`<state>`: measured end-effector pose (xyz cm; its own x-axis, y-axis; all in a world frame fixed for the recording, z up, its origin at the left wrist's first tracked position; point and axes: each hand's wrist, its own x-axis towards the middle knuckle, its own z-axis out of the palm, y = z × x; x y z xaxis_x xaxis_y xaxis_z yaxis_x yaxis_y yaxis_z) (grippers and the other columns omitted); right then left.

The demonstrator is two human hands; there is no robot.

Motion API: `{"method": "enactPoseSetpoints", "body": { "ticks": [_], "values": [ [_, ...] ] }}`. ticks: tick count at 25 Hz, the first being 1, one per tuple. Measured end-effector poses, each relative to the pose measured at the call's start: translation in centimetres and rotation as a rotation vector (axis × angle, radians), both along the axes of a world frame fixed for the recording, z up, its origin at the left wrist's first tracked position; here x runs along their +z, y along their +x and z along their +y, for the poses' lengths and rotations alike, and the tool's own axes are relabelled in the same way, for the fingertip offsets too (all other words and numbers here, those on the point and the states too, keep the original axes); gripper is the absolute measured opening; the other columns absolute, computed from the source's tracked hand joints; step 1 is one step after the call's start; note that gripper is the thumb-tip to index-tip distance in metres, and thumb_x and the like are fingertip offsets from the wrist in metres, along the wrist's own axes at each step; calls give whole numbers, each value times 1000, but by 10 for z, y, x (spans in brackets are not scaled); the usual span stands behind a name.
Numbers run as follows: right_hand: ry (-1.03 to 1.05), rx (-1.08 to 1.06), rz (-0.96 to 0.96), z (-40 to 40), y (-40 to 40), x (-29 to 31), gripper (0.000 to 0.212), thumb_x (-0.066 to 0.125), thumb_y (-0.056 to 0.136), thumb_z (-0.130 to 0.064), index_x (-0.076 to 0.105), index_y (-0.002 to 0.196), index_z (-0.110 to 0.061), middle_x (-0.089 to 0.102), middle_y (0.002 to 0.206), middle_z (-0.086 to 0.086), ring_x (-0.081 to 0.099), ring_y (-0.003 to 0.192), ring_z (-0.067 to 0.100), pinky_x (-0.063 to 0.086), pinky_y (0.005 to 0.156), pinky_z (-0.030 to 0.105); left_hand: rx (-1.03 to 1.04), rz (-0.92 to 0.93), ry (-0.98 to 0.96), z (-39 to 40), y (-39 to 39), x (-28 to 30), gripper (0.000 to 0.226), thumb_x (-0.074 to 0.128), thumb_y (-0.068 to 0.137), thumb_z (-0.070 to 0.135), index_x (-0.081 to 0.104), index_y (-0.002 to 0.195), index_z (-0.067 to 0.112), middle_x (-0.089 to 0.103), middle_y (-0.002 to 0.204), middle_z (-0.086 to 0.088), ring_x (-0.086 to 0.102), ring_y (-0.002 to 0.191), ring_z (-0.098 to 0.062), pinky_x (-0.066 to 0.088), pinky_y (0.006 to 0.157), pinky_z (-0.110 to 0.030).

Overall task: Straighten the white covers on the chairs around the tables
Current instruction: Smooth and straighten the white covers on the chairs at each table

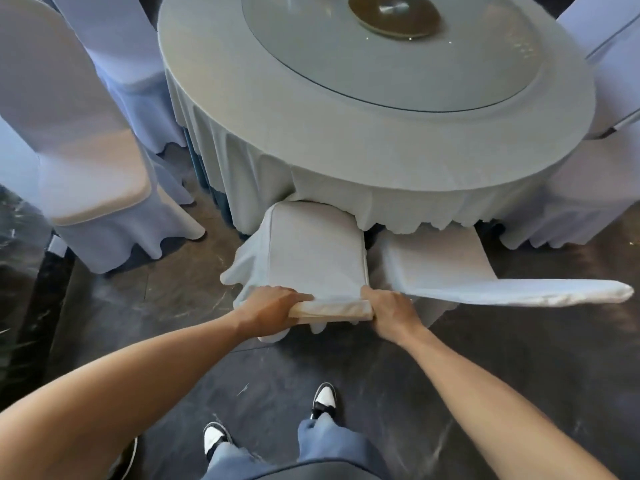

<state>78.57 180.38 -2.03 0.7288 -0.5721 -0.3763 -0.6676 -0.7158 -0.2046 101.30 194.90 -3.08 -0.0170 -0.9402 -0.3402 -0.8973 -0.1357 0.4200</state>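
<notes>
Both hands grip chair cover edge (floor open behind).

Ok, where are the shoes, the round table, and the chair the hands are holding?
shoes [324, 399]: head view, white toe of one shoe.
round table [346, 133]: head view, cloth-covered top near the rim.
chair cover [311, 251]: head view, middle of the white backrest.

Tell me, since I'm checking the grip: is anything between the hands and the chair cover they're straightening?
Nothing visible. The left hand and right hand already grip the top of the chair back, directly on its white cover, one at each corner.
</notes>
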Motion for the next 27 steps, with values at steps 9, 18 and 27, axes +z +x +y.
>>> {"method": "enactPoseSetpoints", "body": {
  "ticks": [9,18,27],
  "values": [
    [-20,67,18,-83,-33,-1,21,63,76,-28,53,94,-23,68,85,3,64,77,31,54,68,41,42,-75,6,-72,-42,-3,46,59,89,44,52,135,45,66,121,13,61,108,-18,44,83,-32],
    [511,38,367,-124,-7,25,37,62,60,-13,58,94,-27,58,93,-9,56,85,17,46,70,37,17,0,368,-92,-13,41,60,70,70,50,57,128,37,70,99,7,65,89,-20,51,80,-30],
    [636,-25,262,-119,155,56,53,63,88,-23,53,140,-17,52,140,-5,48,130,14,37,107,29,39,9,490,-80,119,29,60,65,84,55,56,135,24,65,125,3,61,111,-21,47,88,-31]
  ]
}}
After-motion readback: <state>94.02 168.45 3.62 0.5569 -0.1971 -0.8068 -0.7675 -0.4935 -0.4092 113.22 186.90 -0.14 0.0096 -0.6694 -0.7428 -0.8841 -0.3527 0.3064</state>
